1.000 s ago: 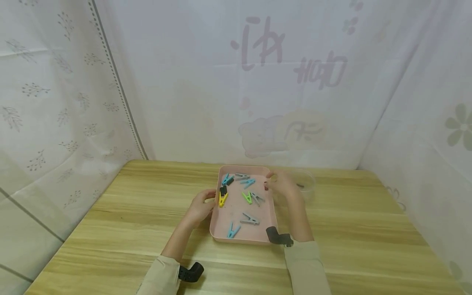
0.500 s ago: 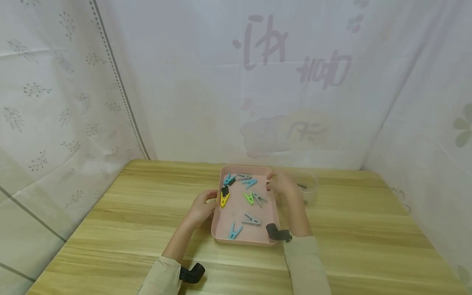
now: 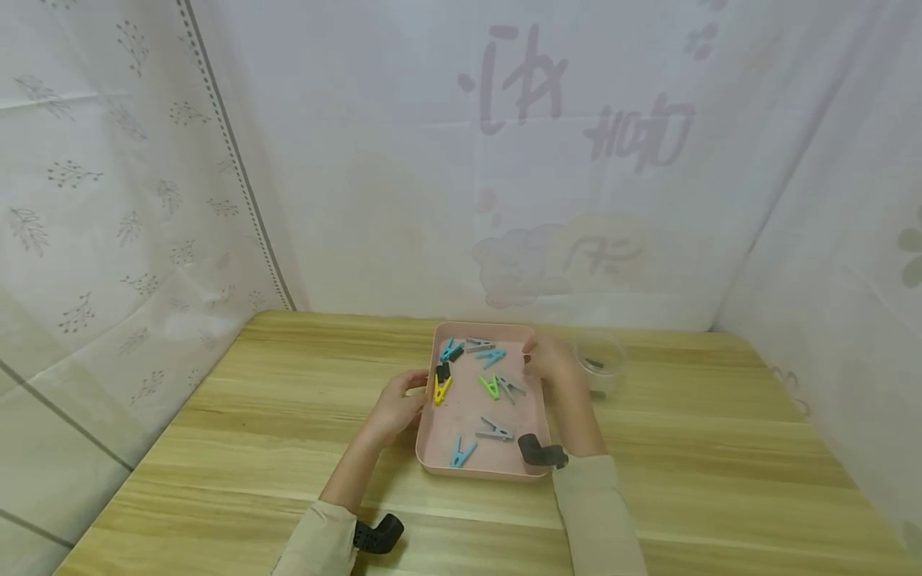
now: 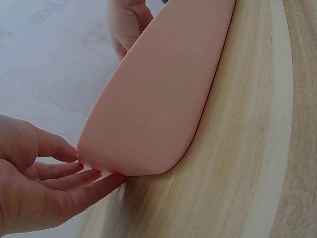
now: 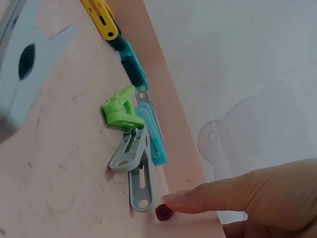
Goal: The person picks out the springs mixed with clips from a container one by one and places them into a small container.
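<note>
A shallow pink tray (image 3: 461,416) on the table holds several clothespins, among them a yellow one (image 3: 442,390), a green one (image 5: 118,110) and several blue and grey ones. My left hand (image 3: 394,406) touches the tray's left wall with extended fingers, thumb tip at the rim in the left wrist view. My right hand (image 3: 555,366) is at the far right wall, one straight finger reaching over the rim. Its fingertip meets a small dark red round piece (image 5: 164,212) inside. The other fingers are mostly hidden behind the wall, so I cannot tell whether they grip it.
A clear round container (image 3: 601,356) with a dark strip inside stands just right of the tray. Black pieces (image 3: 442,371) lie by the yellow clothespin. A pale printed curtain (image 3: 374,200) hangs behind the wooden table (image 3: 252,424).
The whole head view shifts slightly as the camera turns left. Both hands stay where they were at the tray, and the clothespins keep their places.
</note>
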A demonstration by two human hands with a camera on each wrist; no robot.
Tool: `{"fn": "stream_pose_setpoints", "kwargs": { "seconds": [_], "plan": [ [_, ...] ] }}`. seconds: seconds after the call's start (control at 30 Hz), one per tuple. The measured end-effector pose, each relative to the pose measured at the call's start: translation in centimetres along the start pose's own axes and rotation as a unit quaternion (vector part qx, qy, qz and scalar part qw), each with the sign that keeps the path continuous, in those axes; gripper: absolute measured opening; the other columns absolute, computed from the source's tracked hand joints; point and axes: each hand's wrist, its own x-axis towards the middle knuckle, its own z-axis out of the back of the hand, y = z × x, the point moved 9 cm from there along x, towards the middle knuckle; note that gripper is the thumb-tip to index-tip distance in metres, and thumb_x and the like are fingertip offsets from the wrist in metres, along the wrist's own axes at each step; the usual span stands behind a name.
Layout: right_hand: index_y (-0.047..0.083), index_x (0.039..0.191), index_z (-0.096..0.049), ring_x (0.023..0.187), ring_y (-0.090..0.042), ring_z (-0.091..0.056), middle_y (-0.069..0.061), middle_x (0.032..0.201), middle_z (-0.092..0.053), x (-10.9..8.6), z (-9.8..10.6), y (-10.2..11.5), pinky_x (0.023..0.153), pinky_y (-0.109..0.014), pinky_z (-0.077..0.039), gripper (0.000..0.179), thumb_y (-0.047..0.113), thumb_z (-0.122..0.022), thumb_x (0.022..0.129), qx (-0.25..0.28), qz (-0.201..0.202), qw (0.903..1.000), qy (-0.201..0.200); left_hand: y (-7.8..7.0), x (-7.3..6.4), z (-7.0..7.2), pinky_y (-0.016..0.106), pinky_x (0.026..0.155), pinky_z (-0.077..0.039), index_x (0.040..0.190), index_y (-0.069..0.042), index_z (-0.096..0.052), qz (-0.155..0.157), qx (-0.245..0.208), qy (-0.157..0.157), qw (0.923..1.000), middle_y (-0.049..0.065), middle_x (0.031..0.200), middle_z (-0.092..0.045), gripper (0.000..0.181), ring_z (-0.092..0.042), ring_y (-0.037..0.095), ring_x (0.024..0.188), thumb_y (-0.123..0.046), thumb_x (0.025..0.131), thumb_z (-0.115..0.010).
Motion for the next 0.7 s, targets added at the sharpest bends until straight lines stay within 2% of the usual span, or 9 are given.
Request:
{"fn": "stream_pose_setpoints", "kwargs": {
  "seconds": [0.23,0.47,0.7],
  "plan": [
    [-0.002,0.114,-0.067,0.092,-0.029,-0.059,-0.016,0.106,-0.068,0.27,-0.25,-0.16,0.085,-0.044,-0.052,0.033,0.0,-0.063,0.081,-0.017,-0.009,0.9998,-0.004,0.24,0.2,-0.07,0.046,0.087,-0.058,0.143,0.011,-0.044,0.007,0.003,-0.002,1.0,0.032,0.141,-0.048,0.047,-0.062,0.043,0.114,0.004,0.097,-0.048],
    [0.0,0.103,-0.067,0.084,-0.028,-0.055,-0.014,0.096,-0.065,0.53,-0.45,-0.19,0.076,-0.042,-0.051,0.024,-0.003,-0.064,0.08,-0.039,-0.014,0.999,-0.013,0.25,0.25,-0.01,0.047,0.087,-0.058,0.142,0.012,-0.044,0.001,0.004,-0.001,1.0,0.033,0.141,-0.048,0.047,-0.062,0.044,0.114,0.005,0.096,-0.047],
    [0.0,0.101,-0.066,0.084,-0.028,-0.056,-0.012,0.093,-0.064,0.8,-0.75,-0.66,0.073,-0.04,-0.05,0.02,-0.003,-0.064,0.082,-0.029,-0.031,0.999,-0.013,0.15,0.26,0.01,0.046,0.087,-0.059,0.142,0.012,-0.044,-0.002,0.006,0.002,1.0,0.032,0.141,-0.049,0.046,-0.061,0.043,0.115,0.003,0.097,-0.047]
  ]
}}
